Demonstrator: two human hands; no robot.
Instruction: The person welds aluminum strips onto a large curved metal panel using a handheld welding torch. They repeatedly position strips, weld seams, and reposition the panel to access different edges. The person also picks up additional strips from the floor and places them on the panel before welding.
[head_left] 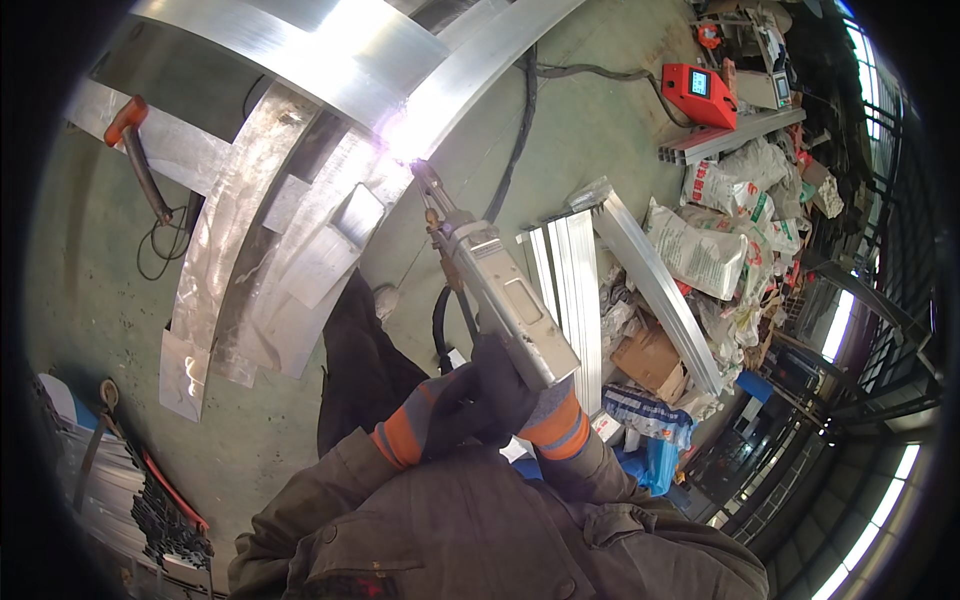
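A grey, box-bodied welding gun [512, 305] slants up and to the left in front of me. Its tip meets a long curved aluminium beam [470, 85], where a bright violet-white arc glows. My right hand [503, 382], in a dark glove with an orange and grey cuff, is closed at the rear underside of the gun. Against it presses my left hand [452, 412], gloved alike and closed at the same grip; its fingers are partly hidden. Short square aluminium tubes [318, 262] lie across a lower curved piece [235, 220] to the left of the arc.
An orange-headed hammer [140, 150] rests at the left over a crosswise plate. A black cable [520, 130] runs over the floor towards a red box with a screen [700, 95]. Aluminium profiles [575, 290] and white sacks [695, 250] lie to the right; stacked profiles [125, 490] stand lower left.
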